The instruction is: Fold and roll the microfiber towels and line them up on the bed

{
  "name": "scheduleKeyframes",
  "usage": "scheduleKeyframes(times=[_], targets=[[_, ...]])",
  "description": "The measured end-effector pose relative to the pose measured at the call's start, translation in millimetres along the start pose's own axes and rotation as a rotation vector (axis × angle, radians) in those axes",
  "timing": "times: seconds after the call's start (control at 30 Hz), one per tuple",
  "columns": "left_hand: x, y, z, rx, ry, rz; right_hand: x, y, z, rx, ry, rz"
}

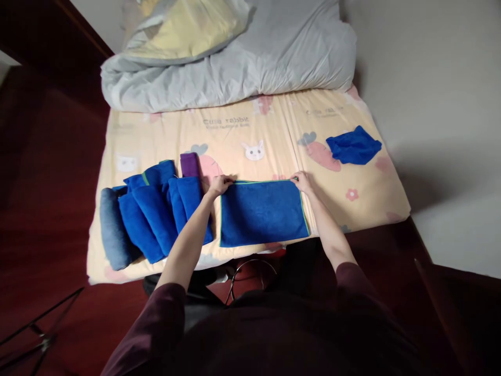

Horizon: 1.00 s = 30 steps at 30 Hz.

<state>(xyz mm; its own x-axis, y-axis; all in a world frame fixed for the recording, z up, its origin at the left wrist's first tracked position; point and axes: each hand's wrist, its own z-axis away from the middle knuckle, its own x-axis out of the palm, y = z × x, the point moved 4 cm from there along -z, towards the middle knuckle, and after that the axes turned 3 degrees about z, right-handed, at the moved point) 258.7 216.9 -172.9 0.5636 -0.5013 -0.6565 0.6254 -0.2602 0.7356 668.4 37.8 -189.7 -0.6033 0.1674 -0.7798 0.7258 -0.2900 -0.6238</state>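
A blue towel (263, 214) with green edging lies spread as a flat rectangle near the bed's front edge. At its far left corner, my left hand (221, 185) pinches the cloth. My right hand (301, 181) is closed on the far right corner in the same way. The far edge runs fairly straight between both hands. Left of my left forearm lie several folded or rolled blue towels (146, 219), partly overlapping. A purple cloth (190, 165) sticks out behind them, and a grey-blue roll (113, 230) sits at the outer left.
A crumpled blue cloth (354, 145) lies at the right of the rabbit-print bed sheet (235, 141). Across the back is a bunched grey quilt (274, 57) with a yellow part (195, 26). A wall (450, 130) stands at the right. Thin black legs (43, 342) show on the floor, lower left.
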Motion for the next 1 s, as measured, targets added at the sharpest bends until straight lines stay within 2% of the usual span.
scheduleKeyframes(times=[0.13,0.2,0.3,0.4,0.5,0.57,0.67,0.83,0.93,1.0], targets=[[2.9,0,-1,0.062,0.033,-0.115,0,-7,3,0.027,0.074,0.078],[7.2,5,0,0.114,0.013,-0.190,1,-12,7,0.020,0.092,0.098],[15.9,19,0,0.227,-0.077,-0.304,0,-17,10,0.006,0.086,0.103],[28.3,41,-1,0.361,-0.220,-0.385,-6,-17,8,0.001,0.045,0.105],[44.4,65,-2,0.450,-0.332,-0.427,-13,-17,-1,-0.010,-0.049,0.117],[55.7,78,-4,0.458,-0.368,-0.454,-15,-17,-7,-0.039,-0.131,0.136],[69.7,95,-10,0.428,-0.358,-0.516,-16,-18,-14,-0.082,-0.196,0.195],[81.8,112,-16,0.395,-0.282,-0.552,-15,-20,-17,0.031,-0.125,0.328],[80.4,111,-17,0.386,-0.241,-0.498,-14,-27,-11,0.017,-0.108,0.412],[71.7,102,-17,0.374,-0.193,-0.425,-16,-31,-4,-0.025,-0.057,0.432]])
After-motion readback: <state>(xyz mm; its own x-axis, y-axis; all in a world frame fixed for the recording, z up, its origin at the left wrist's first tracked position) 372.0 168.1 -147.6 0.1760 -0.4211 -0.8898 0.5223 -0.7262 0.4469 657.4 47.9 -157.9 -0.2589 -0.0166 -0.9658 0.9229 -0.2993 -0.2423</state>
